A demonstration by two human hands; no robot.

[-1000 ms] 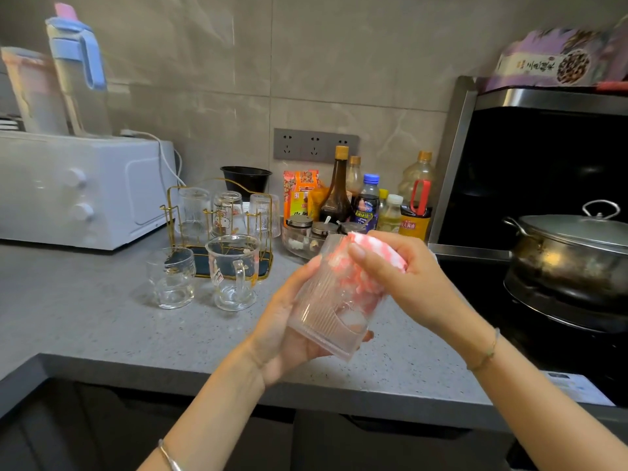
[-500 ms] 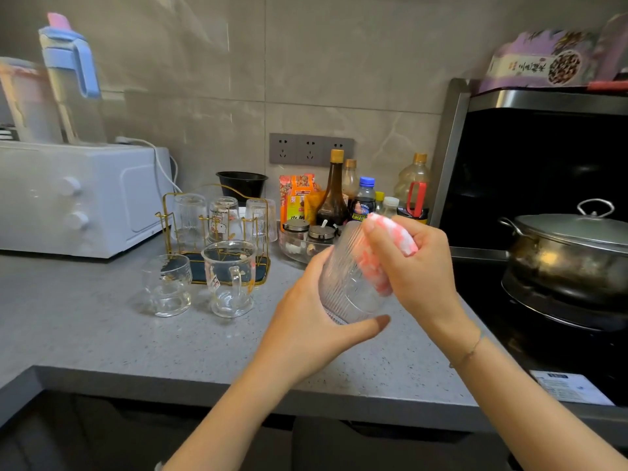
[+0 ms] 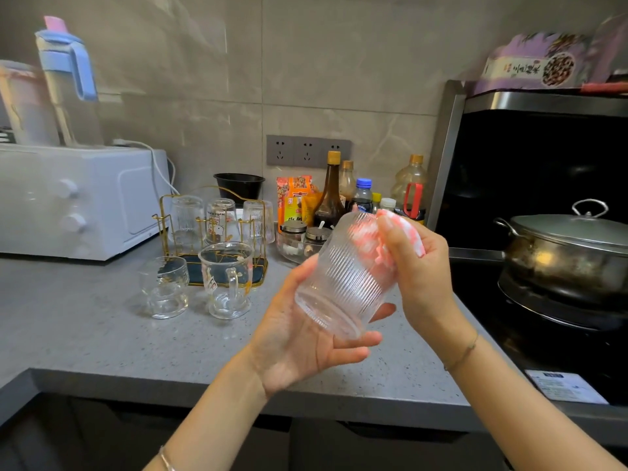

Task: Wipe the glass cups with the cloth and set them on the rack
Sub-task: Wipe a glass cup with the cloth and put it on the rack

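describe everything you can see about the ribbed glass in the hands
The ribbed glass is a clear, handleless tumbler with fine lengthwise ridges and a thick base. It is tilted, base toward the camera, mouth up and away, held above the grey counter. The left hand cradles its lower end; the right hand presses a pink-and-white cloth into its mouth.

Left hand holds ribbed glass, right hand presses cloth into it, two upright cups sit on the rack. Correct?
One slip: head view shows the two upright cups on the counter in front of the rack, not on it. Left hand holding ribbed glass, right hand pressing cloth in: correct.
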